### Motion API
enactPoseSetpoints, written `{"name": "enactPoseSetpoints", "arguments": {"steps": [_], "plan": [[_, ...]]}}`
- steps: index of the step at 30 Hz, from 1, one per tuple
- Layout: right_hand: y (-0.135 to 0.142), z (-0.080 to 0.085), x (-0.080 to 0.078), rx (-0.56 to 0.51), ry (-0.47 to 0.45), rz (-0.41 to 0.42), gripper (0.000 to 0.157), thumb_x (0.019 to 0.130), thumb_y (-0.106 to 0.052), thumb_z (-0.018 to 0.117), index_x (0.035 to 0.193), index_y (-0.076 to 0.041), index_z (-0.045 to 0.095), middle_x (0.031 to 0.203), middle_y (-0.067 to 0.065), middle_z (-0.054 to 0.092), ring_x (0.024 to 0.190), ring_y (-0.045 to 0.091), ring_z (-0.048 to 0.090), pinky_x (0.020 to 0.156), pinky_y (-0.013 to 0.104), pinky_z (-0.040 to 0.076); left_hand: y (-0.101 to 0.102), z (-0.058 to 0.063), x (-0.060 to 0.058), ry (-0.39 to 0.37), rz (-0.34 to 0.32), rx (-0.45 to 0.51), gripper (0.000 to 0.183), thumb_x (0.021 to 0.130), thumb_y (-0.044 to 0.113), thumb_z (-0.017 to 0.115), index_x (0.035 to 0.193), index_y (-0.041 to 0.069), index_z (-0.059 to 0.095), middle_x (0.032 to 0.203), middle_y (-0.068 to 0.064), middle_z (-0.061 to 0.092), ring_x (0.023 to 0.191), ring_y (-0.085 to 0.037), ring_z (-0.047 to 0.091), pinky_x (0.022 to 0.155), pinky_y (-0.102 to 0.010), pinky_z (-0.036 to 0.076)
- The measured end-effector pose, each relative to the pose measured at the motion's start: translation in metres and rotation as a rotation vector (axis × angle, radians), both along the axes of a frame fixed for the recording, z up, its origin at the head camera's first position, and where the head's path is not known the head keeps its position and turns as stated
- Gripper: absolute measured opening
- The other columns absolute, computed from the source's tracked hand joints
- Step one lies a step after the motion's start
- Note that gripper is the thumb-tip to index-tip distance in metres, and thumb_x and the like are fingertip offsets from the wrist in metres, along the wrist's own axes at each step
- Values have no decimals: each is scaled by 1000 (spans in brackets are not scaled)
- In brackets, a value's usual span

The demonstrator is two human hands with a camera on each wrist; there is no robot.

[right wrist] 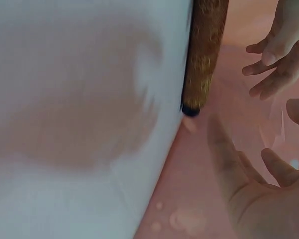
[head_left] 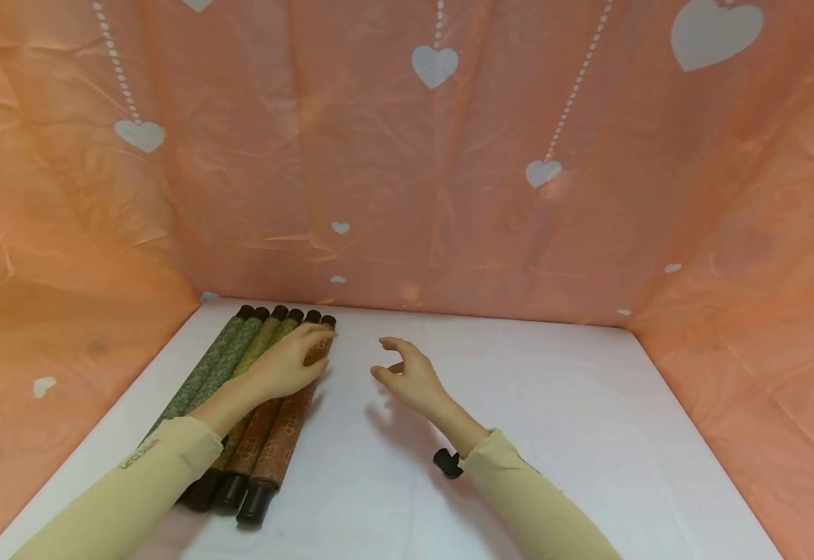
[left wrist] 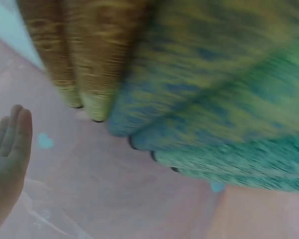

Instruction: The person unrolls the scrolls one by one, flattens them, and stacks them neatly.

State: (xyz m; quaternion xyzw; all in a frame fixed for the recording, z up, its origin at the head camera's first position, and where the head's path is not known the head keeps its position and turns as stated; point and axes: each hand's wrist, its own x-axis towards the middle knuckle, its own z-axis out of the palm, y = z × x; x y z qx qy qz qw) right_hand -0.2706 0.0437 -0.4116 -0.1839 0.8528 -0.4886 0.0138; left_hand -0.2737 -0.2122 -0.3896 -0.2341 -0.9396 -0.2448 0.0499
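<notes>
Orange cloth (head_left: 379, 179) printed with white hearts walls in a white surface (head_left: 519, 435). Six patterned rolls (head_left: 284, 435) with dark end caps (head_left: 255, 505) lie side by side on its left. A sleeved left forearm (head_left: 113, 490) blocks part of the row. Left hand (head_left: 284, 365) is above the brown rolls, right hand (head_left: 414, 383) to their right; both are empty, thumbs apart from fingers. Black piece (head_left: 447, 463) under the right wrist.

Six patterned rolls (head_left: 291, 420) on a white tabletop (head_left: 554, 404).
Left of centre, my left hand (head_left: 286, 367) is over the rolls; just below centre, my right hand (head_left: 417, 385) hovers, fingers bent.
</notes>
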Motion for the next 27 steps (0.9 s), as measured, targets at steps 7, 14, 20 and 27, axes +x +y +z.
{"name": "enactPoseSetpoints", "arguments": {"steps": [7,14,20,27], "plan": [[-27,-13,5,24,-39,96,59,97,-21,71,150,-7,52,148,17,55,105,27,71,81,34,58,-27,-8,8,-26,8,-66,50,101,12,66,148,1,55,149,-28,47,108,-38,64,75,-46,54],[-54,-24,11,3,-149,186,61,97,-15,71,152,-1,48,148,22,54,97,23,72,68,29,57,-48,-11,15,-39,6,-142,47,96,7,70,142,1,61,137,-26,56,86,-20,61,64,-35,47],[-70,-30,15,43,-186,224,64,95,-14,73,153,-5,48,145,18,58,84,15,72,68,26,56,-54,-15,19,-99,2,-206,48,95,9,72,141,2,61,142,-31,51,107,-38,64,72,-43,52],[-83,-35,15,31,-257,238,69,95,-16,74,156,-8,45,144,16,59,70,14,69,62,26,52,-54,-19,16,-128,4,-196,47,94,10,72,139,1,62,135,-29,53,92,-27,62,71,-43,51]]}}
